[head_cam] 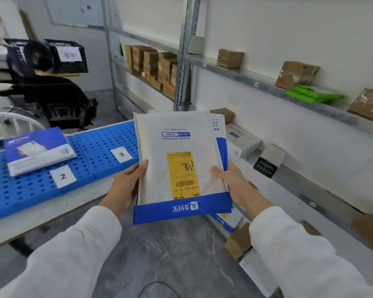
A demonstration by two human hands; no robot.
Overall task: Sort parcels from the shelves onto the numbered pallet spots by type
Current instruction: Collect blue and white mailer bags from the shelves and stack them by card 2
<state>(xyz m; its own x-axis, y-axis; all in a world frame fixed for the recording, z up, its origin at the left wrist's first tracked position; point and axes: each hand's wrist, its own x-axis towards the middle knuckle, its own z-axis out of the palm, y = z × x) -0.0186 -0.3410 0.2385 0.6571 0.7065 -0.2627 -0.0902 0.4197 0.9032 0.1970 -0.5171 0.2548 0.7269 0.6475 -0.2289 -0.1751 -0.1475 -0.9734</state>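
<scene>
Right of the blue pallet point(99, 147): white mailers point(181, 136) held up in the air as a stack, their far left corner overlapping the pallet's right end in view.
Mailers: blue band along the near edge, yellow label point(182, 172) on the front; a second one shows behind along the right side.
Left hand point(125, 186): grasps the stack's left edge, thumb on the front, fingers behind.
Right hand point(235, 183): grasps the right edge, thumb on the front.
On the pallet: card 2 point(63, 176) and card 3 point(121, 154); blue-and-white parcels point(38, 150) lie just behind card 2.
Beyond the pallet's right end: metal shelves point(289, 91) carrying brown parcels point(230, 58) and green mailers point(314, 96).
</scene>
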